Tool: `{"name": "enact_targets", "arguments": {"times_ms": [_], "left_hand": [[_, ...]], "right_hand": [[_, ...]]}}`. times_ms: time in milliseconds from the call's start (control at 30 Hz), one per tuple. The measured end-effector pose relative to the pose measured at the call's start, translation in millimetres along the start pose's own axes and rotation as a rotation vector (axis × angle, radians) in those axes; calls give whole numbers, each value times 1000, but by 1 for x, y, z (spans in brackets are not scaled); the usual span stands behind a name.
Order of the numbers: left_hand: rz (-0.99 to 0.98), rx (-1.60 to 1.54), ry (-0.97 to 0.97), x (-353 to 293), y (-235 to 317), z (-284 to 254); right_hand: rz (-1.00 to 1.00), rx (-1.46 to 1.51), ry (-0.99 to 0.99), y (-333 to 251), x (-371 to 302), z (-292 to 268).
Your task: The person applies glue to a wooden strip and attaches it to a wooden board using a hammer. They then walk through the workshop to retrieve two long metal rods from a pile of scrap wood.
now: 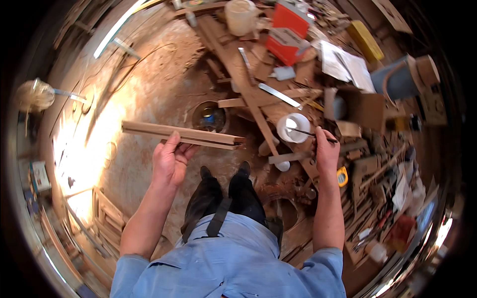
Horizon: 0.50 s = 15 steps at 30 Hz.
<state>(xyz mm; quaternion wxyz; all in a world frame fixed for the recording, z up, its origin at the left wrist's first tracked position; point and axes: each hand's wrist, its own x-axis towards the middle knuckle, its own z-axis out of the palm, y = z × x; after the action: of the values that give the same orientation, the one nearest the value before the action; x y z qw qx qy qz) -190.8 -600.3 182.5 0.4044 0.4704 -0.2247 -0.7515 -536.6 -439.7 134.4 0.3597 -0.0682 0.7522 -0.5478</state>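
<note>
My left hand [171, 158] is closed around a long wooden piece [184, 135] with a dark groove running along its side. The piece lies nearly level across the view, its right end a little lower. In my right hand [326, 151] is a thin dark stick [310, 133], perhaps a brush; its far end is too small to make out. That end reaches over the mouth of a white plastic tub [296, 122] and into it. The tub stands on the cluttered bench to the left of my right hand.
Wooden strips [238, 82], a red and white can [286, 34], a pale bucket [240, 17] and white paper [343, 64] crowd the far right. An open cardboard box [365, 109] and a yellow tape measure [342, 176] lie near my right arm. A round container [208, 116] stands on the floor.
</note>
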Motion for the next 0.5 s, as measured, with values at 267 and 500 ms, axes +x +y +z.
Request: {"name": "enact_targets", "arguments": {"times_ms": [267, 500], "left_hand": [[124, 104, 210, -27, 29, -58], [329, 634, 455, -72, 39, -177]], "right_hand": [[269, 335, 2, 12, 21, -29], [-47, 113, 132, -6, -70, 5]]}}
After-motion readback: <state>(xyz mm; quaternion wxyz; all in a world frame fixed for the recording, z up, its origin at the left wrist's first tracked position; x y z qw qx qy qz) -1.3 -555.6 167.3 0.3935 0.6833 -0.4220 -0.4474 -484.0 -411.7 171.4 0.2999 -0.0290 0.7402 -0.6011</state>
